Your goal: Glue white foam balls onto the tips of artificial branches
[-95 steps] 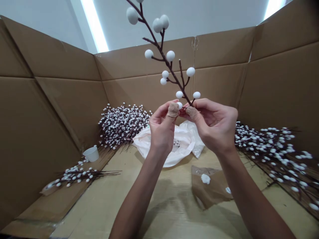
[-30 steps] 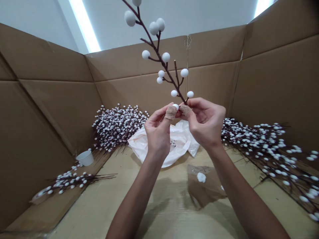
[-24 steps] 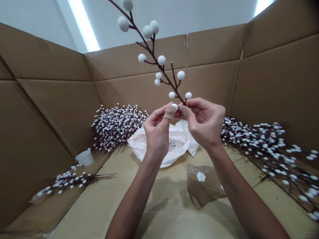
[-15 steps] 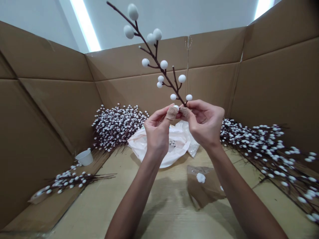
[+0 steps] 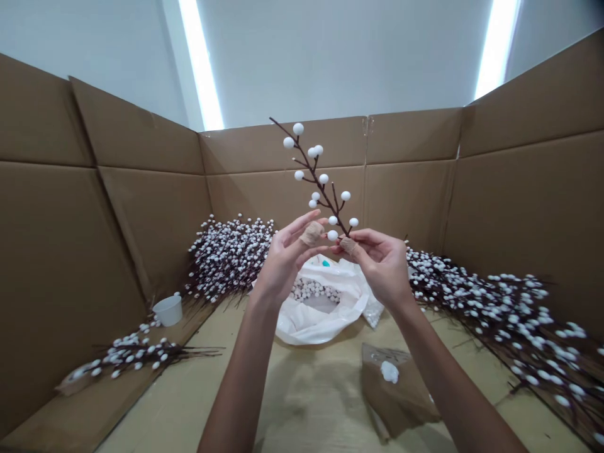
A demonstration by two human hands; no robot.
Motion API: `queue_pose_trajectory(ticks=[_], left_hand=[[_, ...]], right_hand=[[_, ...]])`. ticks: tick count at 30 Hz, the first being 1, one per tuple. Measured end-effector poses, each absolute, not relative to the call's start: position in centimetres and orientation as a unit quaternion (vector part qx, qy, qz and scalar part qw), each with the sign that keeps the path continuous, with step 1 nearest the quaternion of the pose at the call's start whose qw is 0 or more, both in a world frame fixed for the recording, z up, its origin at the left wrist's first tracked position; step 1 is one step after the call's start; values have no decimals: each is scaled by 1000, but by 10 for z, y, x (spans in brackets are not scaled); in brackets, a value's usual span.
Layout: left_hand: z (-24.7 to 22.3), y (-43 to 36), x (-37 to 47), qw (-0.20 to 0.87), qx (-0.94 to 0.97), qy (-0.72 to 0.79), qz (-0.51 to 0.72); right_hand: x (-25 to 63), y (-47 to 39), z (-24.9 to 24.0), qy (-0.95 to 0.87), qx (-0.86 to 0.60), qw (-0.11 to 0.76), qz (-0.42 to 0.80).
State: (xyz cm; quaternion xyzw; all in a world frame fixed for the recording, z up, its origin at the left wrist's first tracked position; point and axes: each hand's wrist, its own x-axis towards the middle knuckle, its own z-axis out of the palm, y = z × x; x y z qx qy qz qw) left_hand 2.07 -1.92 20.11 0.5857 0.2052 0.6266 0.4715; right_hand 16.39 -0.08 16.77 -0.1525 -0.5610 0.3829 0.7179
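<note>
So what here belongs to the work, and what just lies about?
Probably work:
berry twig, held by right hand
left hand, open beside it
white bag
white blob on brown sheet

Probably lying about:
white cup
berry twig bunches

I'm standing beside a handcraft workstation [image 5: 302,390]: cardboard walls [image 5: 406,141] close in three sides of a yellowish work surface [image 5: 189,396]. A left heap [image 5: 231,258] and a right heap [image 5: 476,296] of white-berried stems flank a white plastic bag [image 5: 311,333] of berries [image 5: 316,290]. Above the cardboard I see a pale surface [image 5: 330,56] and bright strips [image 5: 201,63], so whether this is a home or a workshop, I can't tell.
</note>
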Motion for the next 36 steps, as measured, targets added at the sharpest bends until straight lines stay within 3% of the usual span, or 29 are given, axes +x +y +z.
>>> queue_pose_trajectory(ticks=[5, 11, 26, 29, 33, 36], left_hand=[[207, -29, 17, 419, 573, 197, 676], [209, -34, 19, 441, 510, 182, 716], [203, -15, 15, 427, 543, 173, 702], [205, -16, 8, 385, 545, 185, 722], [208, -20, -3, 320, 545, 205, 748], [208, -24, -7, 307, 554, 221, 742]], right_hand=[[155, -5, 161, -604, -178, 683, 370], [145, -8, 156, -628, -179, 672, 348], [145, -2, 150, -657, -215, 644, 326], [163, 4, 155, -711, -239, 563, 346], [174, 34, 138, -766, -283, 386, 429], [156, 68, 105, -851, -369, 216, 306]])
